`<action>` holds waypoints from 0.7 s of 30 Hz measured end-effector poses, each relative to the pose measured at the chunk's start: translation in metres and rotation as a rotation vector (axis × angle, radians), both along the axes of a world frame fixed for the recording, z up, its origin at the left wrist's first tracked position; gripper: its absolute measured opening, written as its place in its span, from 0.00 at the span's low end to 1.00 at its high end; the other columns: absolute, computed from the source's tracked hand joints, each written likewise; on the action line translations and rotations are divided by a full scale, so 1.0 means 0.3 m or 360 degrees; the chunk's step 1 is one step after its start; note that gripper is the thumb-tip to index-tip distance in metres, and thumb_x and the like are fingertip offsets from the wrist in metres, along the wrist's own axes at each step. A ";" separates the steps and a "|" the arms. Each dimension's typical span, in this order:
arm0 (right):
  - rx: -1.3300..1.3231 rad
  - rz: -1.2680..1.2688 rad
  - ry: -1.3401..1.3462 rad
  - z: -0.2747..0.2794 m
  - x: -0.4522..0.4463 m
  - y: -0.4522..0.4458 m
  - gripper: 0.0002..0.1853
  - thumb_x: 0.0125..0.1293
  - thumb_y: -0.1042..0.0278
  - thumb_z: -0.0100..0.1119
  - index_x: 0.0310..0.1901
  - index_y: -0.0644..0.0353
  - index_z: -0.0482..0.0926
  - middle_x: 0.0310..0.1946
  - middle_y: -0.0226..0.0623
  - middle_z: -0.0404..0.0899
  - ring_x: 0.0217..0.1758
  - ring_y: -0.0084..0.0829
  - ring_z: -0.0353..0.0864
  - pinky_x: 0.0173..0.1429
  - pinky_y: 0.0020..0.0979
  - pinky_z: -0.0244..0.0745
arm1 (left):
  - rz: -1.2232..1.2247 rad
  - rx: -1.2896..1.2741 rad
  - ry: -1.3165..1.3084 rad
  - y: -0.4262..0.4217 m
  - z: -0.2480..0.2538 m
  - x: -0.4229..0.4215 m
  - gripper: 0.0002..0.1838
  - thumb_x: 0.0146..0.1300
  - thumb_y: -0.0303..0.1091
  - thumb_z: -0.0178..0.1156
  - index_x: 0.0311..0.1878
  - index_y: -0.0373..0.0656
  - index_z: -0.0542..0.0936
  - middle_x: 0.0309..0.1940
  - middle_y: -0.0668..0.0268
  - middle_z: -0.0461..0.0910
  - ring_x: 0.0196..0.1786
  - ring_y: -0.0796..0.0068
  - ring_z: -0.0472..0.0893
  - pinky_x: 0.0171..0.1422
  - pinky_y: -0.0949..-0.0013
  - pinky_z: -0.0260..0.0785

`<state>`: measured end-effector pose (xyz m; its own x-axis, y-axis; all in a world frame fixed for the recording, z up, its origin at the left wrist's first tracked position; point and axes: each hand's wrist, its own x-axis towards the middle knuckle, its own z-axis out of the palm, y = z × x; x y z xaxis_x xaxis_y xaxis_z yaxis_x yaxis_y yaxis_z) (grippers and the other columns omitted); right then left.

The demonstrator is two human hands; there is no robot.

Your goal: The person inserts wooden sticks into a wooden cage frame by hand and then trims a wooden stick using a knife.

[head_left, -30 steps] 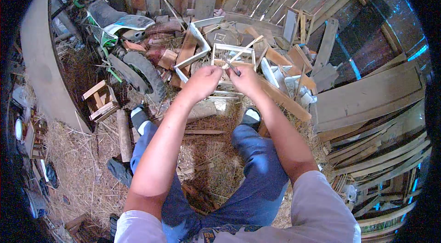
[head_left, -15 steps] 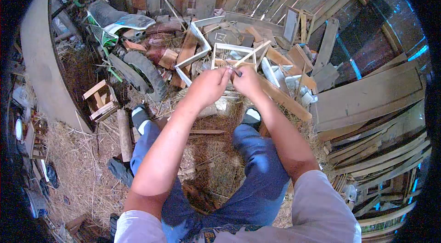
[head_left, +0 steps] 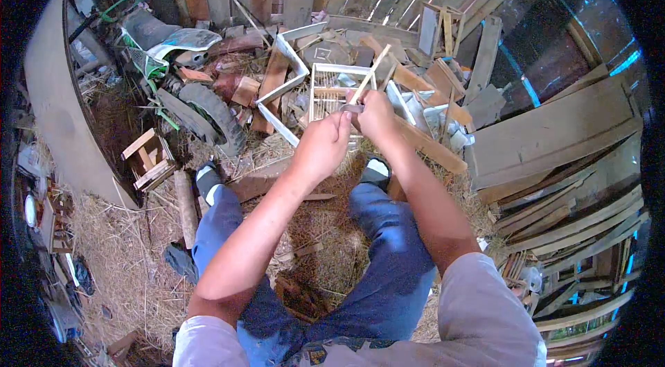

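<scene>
My left hand [head_left: 322,147] is closed in a pinch, thumb and fingertips together, at the lower end of a thin, pale wooden stick [head_left: 371,73]. The stick points up and away from me. Close beside it, my right hand [head_left: 378,117] has its fingers wrapped round a small, dark, blade-like tool [head_left: 352,108]. That tool lies across the stick's lower end, between both hands; its handle is hidden in my fist. Beyond the hands sits a white-edged wooden frame with thin bars [head_left: 315,93], partly covered by them.
Scrap boards and a bent white frame [head_left: 303,73] lie piled ahead. At left stand a motorbike with its tyre [head_left: 215,117], a small wooden crate [head_left: 148,159] and a log [head_left: 185,209]. Large boards [head_left: 554,135] lean at right. Straw [head_left: 131,263] covers the floor.
The stick has swung to a steeper angle, its far end moving left and up. My left hand has come lower and nearer to me. The view has shifted slightly.
</scene>
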<state>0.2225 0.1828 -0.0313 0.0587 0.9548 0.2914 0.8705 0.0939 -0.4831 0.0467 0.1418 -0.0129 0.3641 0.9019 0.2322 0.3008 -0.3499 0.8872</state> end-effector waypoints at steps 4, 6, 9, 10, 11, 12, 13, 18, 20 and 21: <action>-0.0041 0.0009 -0.0054 -0.014 0.016 -0.009 0.11 0.58 0.59 0.69 0.34 0.59 0.87 0.26 0.51 0.82 0.32 0.51 0.85 0.38 0.43 0.77 | 0.0026 -0.0051 0.0035 -0.011 -0.009 -0.001 0.21 0.79 0.44 0.46 0.45 0.32 0.79 0.33 0.41 0.80 0.40 0.38 0.81 0.45 0.49 0.73; -0.0018 -0.0051 -0.0069 -0.016 0.007 -0.003 0.11 0.59 0.57 0.63 0.31 0.55 0.87 0.26 0.52 0.83 0.31 0.52 0.85 0.40 0.47 0.80 | 0.0041 -0.0016 -0.0011 -0.010 -0.010 -0.002 0.22 0.79 0.44 0.45 0.44 0.32 0.78 0.33 0.41 0.80 0.39 0.38 0.81 0.45 0.49 0.72; -0.0037 -0.0048 -0.0121 -0.007 -0.001 -0.002 0.11 0.60 0.57 0.61 0.30 0.53 0.88 0.25 0.50 0.83 0.31 0.52 0.85 0.40 0.47 0.81 | 0.0020 -0.0038 0.0051 -0.001 -0.020 -0.015 0.23 0.79 0.45 0.44 0.44 0.33 0.78 0.32 0.41 0.80 0.39 0.38 0.80 0.45 0.48 0.71; -0.0011 -0.0056 -0.0165 -0.006 -0.006 -0.002 0.12 0.61 0.57 0.60 0.29 0.53 0.87 0.25 0.50 0.83 0.30 0.52 0.85 0.40 0.47 0.81 | 0.0016 -0.0034 0.0053 0.002 -0.026 -0.017 0.23 0.79 0.45 0.44 0.44 0.33 0.78 0.32 0.41 0.80 0.39 0.38 0.80 0.45 0.48 0.71; -0.0005 -0.0061 -0.0161 -0.004 -0.012 0.000 0.12 0.61 0.57 0.60 0.29 0.53 0.87 0.25 0.50 0.83 0.30 0.52 0.85 0.40 0.47 0.81 | 0.0037 -0.0058 0.0043 0.004 -0.029 -0.020 0.22 0.78 0.44 0.45 0.43 0.32 0.78 0.32 0.40 0.80 0.39 0.37 0.80 0.45 0.47 0.71; -0.0036 -0.0088 -0.0193 -0.003 -0.017 0.008 0.13 0.62 0.57 0.59 0.29 0.53 0.87 0.24 0.50 0.83 0.30 0.52 0.85 0.40 0.48 0.81 | 0.0058 -0.0081 0.0035 0.007 -0.027 -0.023 0.21 0.78 0.42 0.45 0.42 0.32 0.78 0.33 0.39 0.80 0.40 0.36 0.80 0.45 0.46 0.71; -0.0066 -0.0116 -0.0222 -0.002 -0.023 0.017 0.13 0.62 0.56 0.58 0.28 0.53 0.87 0.24 0.50 0.83 0.30 0.52 0.85 0.41 0.48 0.81 | 0.0053 -0.0070 0.0042 0.012 -0.035 -0.027 0.21 0.78 0.42 0.45 0.42 0.32 0.78 0.33 0.39 0.80 0.40 0.36 0.80 0.45 0.46 0.71; -0.0163 0.0019 -0.0205 0.002 -0.042 0.008 0.17 0.64 0.54 0.56 0.29 0.57 0.86 0.28 0.50 0.84 0.35 0.52 0.86 0.44 0.50 0.80 | -0.0044 -0.0364 -0.0130 0.024 -0.081 -0.061 0.22 0.79 0.46 0.45 0.38 0.36 0.76 0.24 0.70 0.72 0.30 0.79 0.70 0.36 0.67 0.67; -0.0224 0.0159 -0.0124 -0.014 -0.046 0.004 0.15 0.63 0.56 0.58 0.30 0.58 0.87 0.28 0.51 0.84 0.34 0.50 0.87 0.43 0.47 0.81 | -0.0080 -0.0334 -0.0154 0.049 -0.111 -0.087 0.22 0.79 0.45 0.45 0.37 0.36 0.76 0.24 0.70 0.72 0.30 0.78 0.70 0.37 0.67 0.67; -0.0343 0.0229 0.0095 -0.041 -0.040 0.004 0.15 0.63 0.57 0.59 0.28 0.58 0.85 0.26 0.50 0.83 0.30 0.46 0.85 0.40 0.46 0.79 | -0.0128 -0.0309 -0.0189 0.060 -0.122 -0.102 0.22 0.79 0.45 0.45 0.37 0.36 0.76 0.25 0.71 0.72 0.29 0.77 0.70 0.37 0.66 0.67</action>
